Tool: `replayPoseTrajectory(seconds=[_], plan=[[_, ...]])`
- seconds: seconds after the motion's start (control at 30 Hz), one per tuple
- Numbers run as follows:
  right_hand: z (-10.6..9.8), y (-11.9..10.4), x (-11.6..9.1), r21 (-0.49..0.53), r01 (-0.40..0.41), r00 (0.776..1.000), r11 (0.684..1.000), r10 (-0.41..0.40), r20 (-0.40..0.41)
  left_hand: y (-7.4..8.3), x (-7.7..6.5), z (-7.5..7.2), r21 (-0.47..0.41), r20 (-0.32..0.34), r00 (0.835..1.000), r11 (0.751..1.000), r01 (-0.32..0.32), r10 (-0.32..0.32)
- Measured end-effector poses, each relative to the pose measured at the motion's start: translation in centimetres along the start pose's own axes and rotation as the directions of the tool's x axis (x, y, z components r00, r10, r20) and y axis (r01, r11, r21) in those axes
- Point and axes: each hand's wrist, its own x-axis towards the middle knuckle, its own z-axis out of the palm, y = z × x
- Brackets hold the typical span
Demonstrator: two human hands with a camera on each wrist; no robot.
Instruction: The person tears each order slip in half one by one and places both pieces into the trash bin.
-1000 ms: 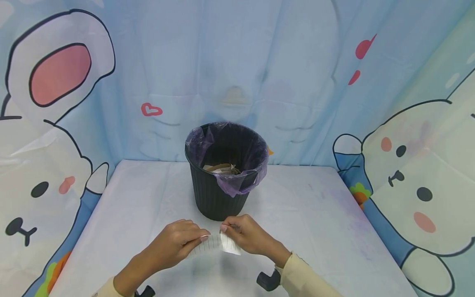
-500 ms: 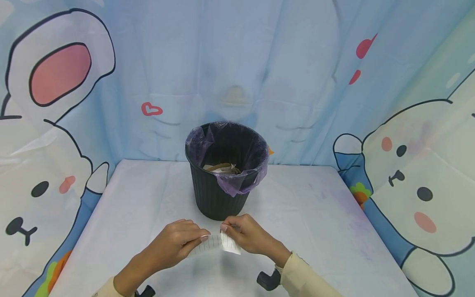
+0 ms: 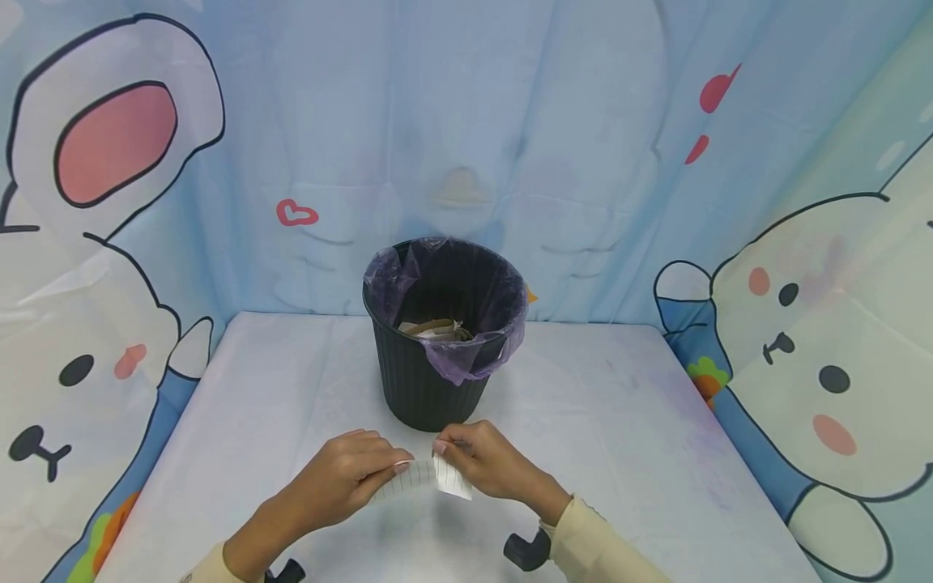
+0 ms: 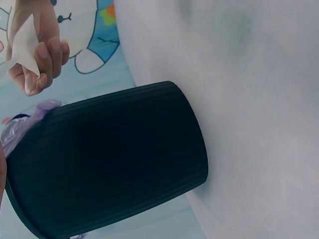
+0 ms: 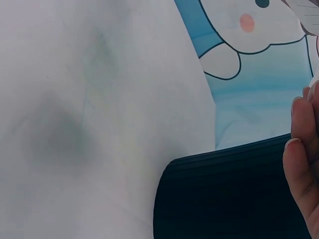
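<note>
In the head view, lined white paper [image 3: 453, 479] is stretched between both hands, above the near part of the table. My left hand [image 3: 351, 471] pinches its left part between thumb and fingers. On the other side my right hand [image 3: 490, 463] pinches the paper near its upper edge, and a flap hangs below those fingers. The left wrist view shows the right hand [image 4: 45, 55] with curled fingers and white paper [image 4: 25, 47] at them. Just beyond the hands stands a black ribbed trash bin [image 3: 430, 389], upright. In the right wrist view, right-hand fingers [image 5: 301, 124] show at the right edge.
A purple plastic bag [image 3: 466, 364] lines the bin and folds over its rim. Inside lie brown and white scraps [image 3: 433, 329]. The bin stands on a white-covered table [image 3: 605, 421]. Behind hangs a blue curtain [image 3: 583, 162] printed with cartoon rabbits.
</note>
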Motion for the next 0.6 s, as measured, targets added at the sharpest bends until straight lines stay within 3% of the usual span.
replayPoseTrajectory(seconds=[0.6], plan=[[-0.13,0.07,0.15,0.013,-0.032,0.999,0.999,0.032,-0.006,0.0,0.12,-0.04,-0.003,-0.003,1.0,1.0,0.003,-0.003]])
